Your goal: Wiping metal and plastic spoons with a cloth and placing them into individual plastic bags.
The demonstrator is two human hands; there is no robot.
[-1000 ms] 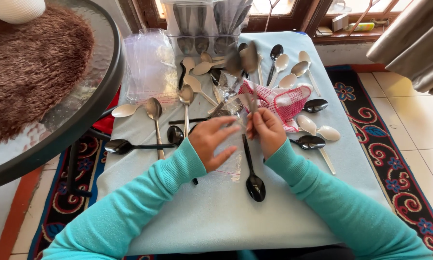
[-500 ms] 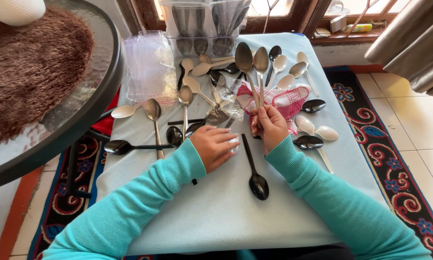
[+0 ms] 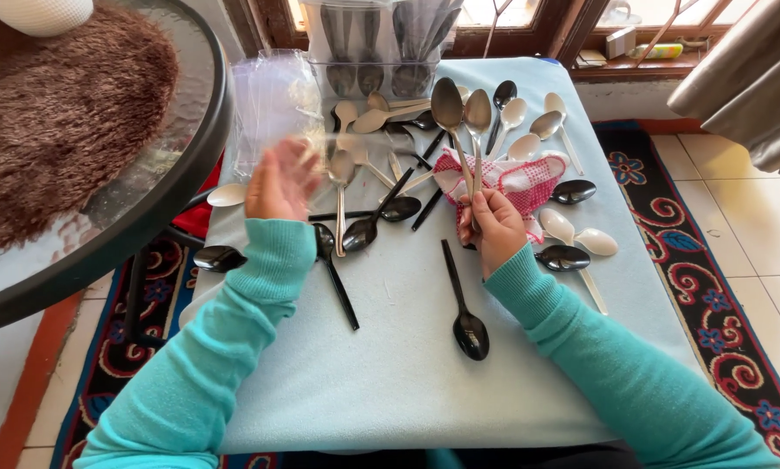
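Two metal spoons [image 3: 462, 122] are standing upright in the right hand [image 3: 492, 227], pinched by the handles just beside the red checked cloth [image 3: 518, 181]; well left of it, the left hand [image 3: 279, 181] is lifting a blurry clear bag [image 3: 273, 100], grip unclear; probably readying it.

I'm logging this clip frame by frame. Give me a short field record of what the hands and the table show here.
Right hand: shut on two metal spoons, bowls up
Left hand: raised, blurred, by a stack of clear plastic bags
Table: pale blue cloth, black spoon in front, many spoons scattered behind
Checked cloth: behind right hand
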